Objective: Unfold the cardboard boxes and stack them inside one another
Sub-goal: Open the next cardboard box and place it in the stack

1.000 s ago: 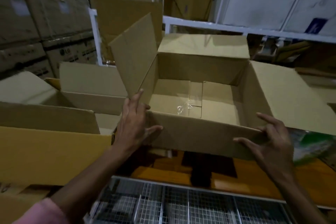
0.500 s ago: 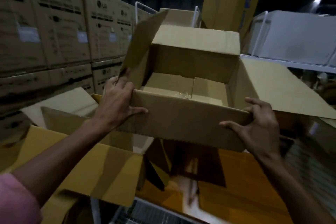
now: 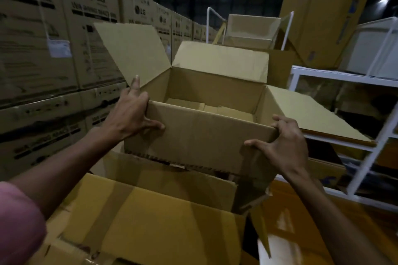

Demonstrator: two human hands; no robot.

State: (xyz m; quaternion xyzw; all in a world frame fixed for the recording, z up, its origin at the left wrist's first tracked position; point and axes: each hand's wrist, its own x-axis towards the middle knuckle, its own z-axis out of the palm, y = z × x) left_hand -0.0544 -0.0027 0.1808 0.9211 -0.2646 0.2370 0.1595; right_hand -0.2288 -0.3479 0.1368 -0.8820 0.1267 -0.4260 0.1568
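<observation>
An unfolded brown cardboard box (image 3: 204, 135) with its top flaps spread open hangs in mid-air at the centre of the head view. My left hand (image 3: 133, 114) grips its near left corner, thumb on the front wall. My right hand (image 3: 284, 144) grips its near right corner, fingers hooked over the rim. Below it sits a larger open box (image 3: 150, 211) with yellowish flaps; the held box's bottom edge is just above that opening. Taped bottom flaps show inside the held box.
A wall of stacked printed cartons (image 3: 53, 60) rises on the left. A white metal rack (image 3: 355, 131) stands to the right, with more cardboard (image 3: 323, 17) piled behind it. Orange wooden flooring (image 3: 301, 211) shows at lower right.
Both hands have lifted the box up and to the left, from above the floor to over the larger open box. My view has tilted upward.
</observation>
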